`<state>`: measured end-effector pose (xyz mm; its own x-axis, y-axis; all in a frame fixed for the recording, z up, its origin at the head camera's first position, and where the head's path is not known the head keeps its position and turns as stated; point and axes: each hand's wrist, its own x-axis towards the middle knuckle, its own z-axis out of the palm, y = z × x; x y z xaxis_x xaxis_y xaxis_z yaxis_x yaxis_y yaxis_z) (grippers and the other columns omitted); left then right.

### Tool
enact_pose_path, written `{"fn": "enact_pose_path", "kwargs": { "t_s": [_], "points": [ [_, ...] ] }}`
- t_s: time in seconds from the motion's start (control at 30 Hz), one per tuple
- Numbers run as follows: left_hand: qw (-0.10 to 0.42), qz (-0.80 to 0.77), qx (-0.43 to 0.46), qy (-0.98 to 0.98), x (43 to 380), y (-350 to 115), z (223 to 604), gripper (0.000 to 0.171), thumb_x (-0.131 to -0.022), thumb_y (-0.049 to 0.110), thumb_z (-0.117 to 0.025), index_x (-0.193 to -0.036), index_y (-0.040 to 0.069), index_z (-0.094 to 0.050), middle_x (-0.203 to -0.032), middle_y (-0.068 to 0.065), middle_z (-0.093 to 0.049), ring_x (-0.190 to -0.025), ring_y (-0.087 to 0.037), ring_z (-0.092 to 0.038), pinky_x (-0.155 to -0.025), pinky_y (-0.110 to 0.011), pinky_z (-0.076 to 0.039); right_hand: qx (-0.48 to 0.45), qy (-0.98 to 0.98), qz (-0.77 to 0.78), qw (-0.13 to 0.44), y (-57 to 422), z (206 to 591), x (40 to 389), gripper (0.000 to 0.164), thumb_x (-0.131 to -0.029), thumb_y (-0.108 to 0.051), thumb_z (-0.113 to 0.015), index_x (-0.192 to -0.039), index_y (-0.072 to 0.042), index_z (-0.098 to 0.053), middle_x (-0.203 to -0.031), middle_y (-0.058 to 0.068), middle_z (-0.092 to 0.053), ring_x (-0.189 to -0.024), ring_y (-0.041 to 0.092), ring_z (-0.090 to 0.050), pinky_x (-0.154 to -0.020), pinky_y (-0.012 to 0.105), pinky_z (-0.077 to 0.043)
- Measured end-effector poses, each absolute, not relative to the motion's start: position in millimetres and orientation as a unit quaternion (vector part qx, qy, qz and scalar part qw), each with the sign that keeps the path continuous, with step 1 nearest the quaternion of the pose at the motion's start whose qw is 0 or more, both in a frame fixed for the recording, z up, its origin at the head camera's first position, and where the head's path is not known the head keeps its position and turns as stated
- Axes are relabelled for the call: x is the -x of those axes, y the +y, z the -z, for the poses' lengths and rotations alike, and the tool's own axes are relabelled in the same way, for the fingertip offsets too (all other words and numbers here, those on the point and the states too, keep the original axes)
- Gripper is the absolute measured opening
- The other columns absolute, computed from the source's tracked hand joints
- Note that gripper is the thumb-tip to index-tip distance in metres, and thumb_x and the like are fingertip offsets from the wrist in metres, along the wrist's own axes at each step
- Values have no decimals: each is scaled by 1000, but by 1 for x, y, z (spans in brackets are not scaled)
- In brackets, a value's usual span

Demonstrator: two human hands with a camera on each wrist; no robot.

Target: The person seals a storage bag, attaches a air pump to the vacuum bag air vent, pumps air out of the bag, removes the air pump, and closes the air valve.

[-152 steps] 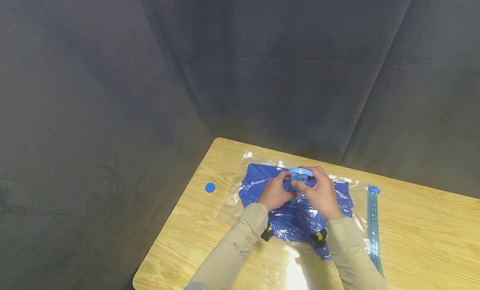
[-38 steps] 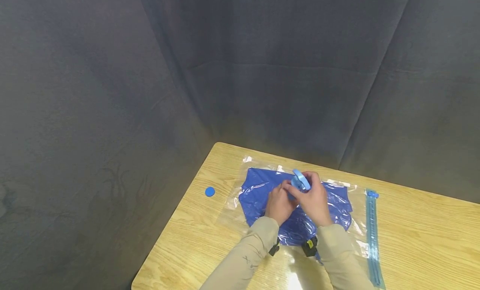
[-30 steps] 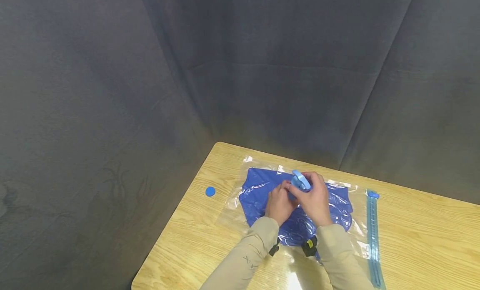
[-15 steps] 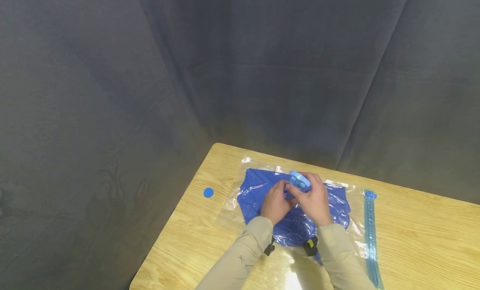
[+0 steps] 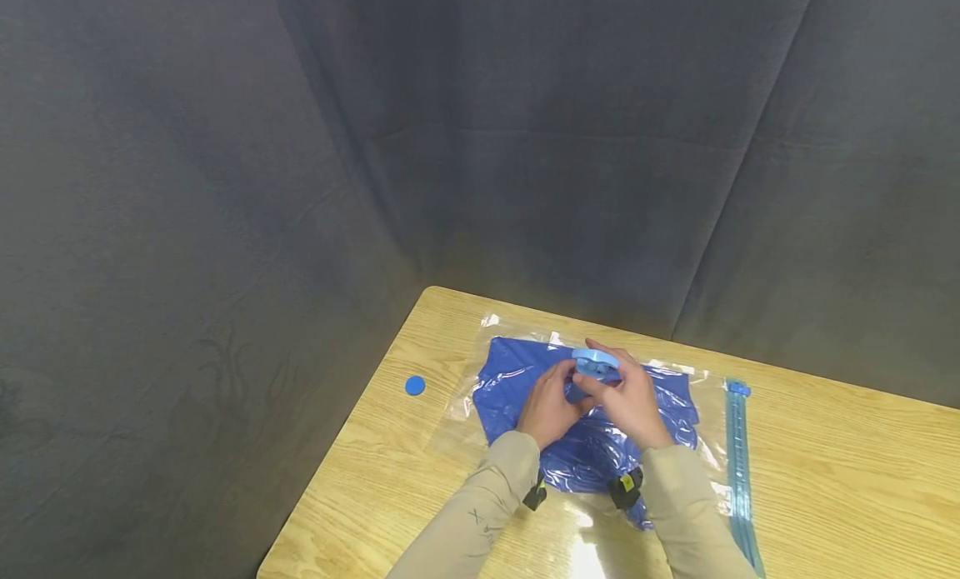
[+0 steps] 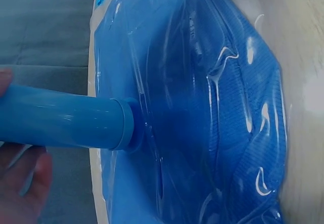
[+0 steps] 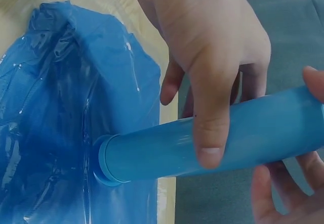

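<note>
A light-blue hand pump (image 7: 152,150) stands on a clear storage bag (image 5: 708,408) with blue fabric (image 6: 177,82) packed inside. Its base meets the plastic in both wrist views, and its handle (image 5: 596,361) shows at the top. My left hand (image 5: 550,406) grips the cylinder loosely from the left, thumb in front and fingers curled behind. From the right, my right hand (image 5: 630,402) holds the pump's upper part, close below the handle. The lower cylinder is hidden by my hands in the head view.
A round blue cap (image 5: 415,385) lies on the wooden table (image 5: 360,471) left of the bag. The bag's teal zip strip (image 5: 738,454) runs along its right edge, with a blue slider (image 5: 738,388) at the far end. A dark curtain (image 5: 525,187) hangs behind.
The pump handle has turned from a slanted position to nearly crosswise, as it stood several seconds ago. My left hand has shifted slightly left; the bag and cap stay in place.
</note>
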<state>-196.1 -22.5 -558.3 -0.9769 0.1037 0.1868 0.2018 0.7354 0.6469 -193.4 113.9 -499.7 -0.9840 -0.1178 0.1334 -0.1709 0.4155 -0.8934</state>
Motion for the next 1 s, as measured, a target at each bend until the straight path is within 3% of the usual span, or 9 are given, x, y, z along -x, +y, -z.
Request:
{"fn": "enact_pose_path", "kwargs": {
  "t_s": [0.3, 0.5, 0.57, 0.7, 0.83, 1.0],
  "points": [
    [42, 373, 108, -921, 199, -24, 556, 53, -86, 25, -73, -133, 13, -52, -128, -5, -63, -119, -21, -60, -102, -31, -47, -87, -835, -543, 26, 113, 502, 193, 56, -83, -15, -74, -136, -10, -55, -121, 12, -63, -98, 23, -61, -80, 24, -49],
    [49, 369, 97, -923, 199, -25, 556, 48, -84, 23, -74, -127, 13, -56, -118, -6, -68, -103, -20, -66, -88, -28, -53, -56, -832, -552, -9, 113, 504, 193, 64, -84, -17, -73, -141, -10, -47, -129, 18, -58, -104, 33, -63, -88, 41, -53],
    [59, 363, 92, -926, 199, -24, 557, 46, -84, 25, -75, -124, 13, -57, -112, -6, -70, -95, -20, -68, -80, -27, -53, -51, -831, -554, -15, 113, 503, 192, 65, -83, -17, -73, -141, -10, -44, -131, 18, -56, -108, 34, -61, -91, 45, -52],
    [94, 352, 88, -927, 197, -23, 561, 42, -82, 27, -76, -117, 13, -58, -102, -7, -72, -89, -22, -70, -75, -29, -54, -48, -829, -557, -12, 112, 504, 191, 65, -82, -23, -76, -137, -9, -43, -132, 14, -56, -110, 31, -60, -88, 40, -51],
    [146, 341, 90, -924, 195, -21, 565, 39, -78, 26, -78, -108, 13, -57, -94, -8, -73, -84, -25, -71, -71, -32, -55, -43, -826, -561, 0, 111, 506, 191, 64, -80, -33, -79, -128, -8, -45, -122, 14, -61, -106, 28, -61, -84, 33, -50],
    [192, 313, 79, -927, 193, -18, 570, 39, -76, 29, -81, -99, 13, -52, -88, -7, -73, -75, -25, -70, -63, -33, -53, -32, -829, -558, 19, 109, 510, 190, 58, -79, -33, -80, -119, -5, -48, -117, 16, -62, -110, 29, -61, -88, 36, -50]
  ]
}}
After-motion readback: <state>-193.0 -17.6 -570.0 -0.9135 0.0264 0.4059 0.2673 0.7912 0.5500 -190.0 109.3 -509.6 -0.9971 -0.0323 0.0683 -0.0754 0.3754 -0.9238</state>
